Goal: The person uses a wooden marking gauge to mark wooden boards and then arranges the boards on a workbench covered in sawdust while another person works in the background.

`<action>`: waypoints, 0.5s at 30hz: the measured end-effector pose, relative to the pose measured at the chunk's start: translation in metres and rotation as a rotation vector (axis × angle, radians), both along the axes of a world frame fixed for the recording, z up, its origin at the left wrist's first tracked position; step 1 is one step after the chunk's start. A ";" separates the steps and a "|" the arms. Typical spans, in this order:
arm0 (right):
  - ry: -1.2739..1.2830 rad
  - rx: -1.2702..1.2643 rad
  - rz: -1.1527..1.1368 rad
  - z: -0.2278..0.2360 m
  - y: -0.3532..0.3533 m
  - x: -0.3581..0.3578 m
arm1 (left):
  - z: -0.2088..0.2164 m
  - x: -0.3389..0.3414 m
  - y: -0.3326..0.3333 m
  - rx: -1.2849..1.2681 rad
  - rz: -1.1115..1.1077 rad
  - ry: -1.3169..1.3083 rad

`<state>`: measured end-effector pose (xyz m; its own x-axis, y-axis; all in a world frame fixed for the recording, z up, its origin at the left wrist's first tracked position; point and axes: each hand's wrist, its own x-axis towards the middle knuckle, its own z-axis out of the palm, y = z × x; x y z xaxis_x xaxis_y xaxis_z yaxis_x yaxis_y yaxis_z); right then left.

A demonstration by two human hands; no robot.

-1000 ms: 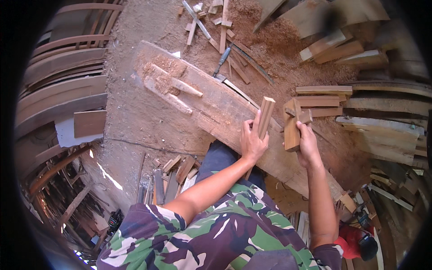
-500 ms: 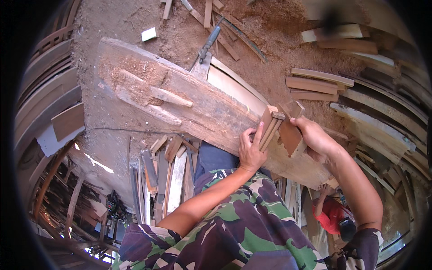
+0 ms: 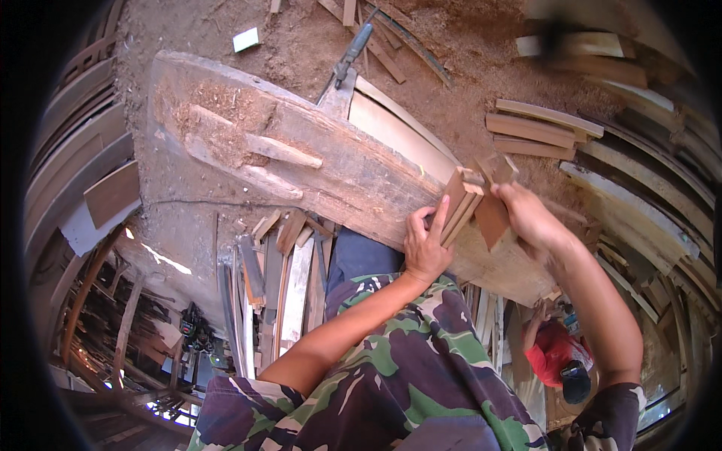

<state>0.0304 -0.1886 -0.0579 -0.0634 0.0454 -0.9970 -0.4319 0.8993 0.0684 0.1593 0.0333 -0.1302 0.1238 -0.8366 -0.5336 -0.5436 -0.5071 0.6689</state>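
My left hand (image 3: 429, 242) is closed around a short grooved wooden block (image 3: 462, 207), its index finger stretched along the block's side. The block stands tilted over the right part of a long, rough plank bench (image 3: 361, 177). Just right of it, my right hand (image 3: 530, 224) grips a flat brown wooden piece (image 3: 492, 219) with its fingers curled in. A squared wooden end (image 3: 499, 168) rises above that piece; whether the two are joined I cannot tell. The two held pieces are close together, and their lower ends are partly hidden by my hands.
Wood shavings (image 3: 226, 135) and pegs lie on the bench's left part. A clamp-like tool (image 3: 350, 56) stands at its far edge. Stacked offcuts (image 3: 297, 282) are beside my legs, with boards (image 3: 534, 131) at right. A person in red (image 3: 553, 353) is at lower right.
Both hands, with their wooden pieces, appear slightly farther right, and the whole view has shifted a little. Both grips are kept. The person in red has shifted slightly.
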 end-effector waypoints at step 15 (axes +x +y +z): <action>-0.014 -0.033 0.170 -0.003 0.006 -0.008 | 0.002 0.001 -0.004 0.001 -0.001 0.009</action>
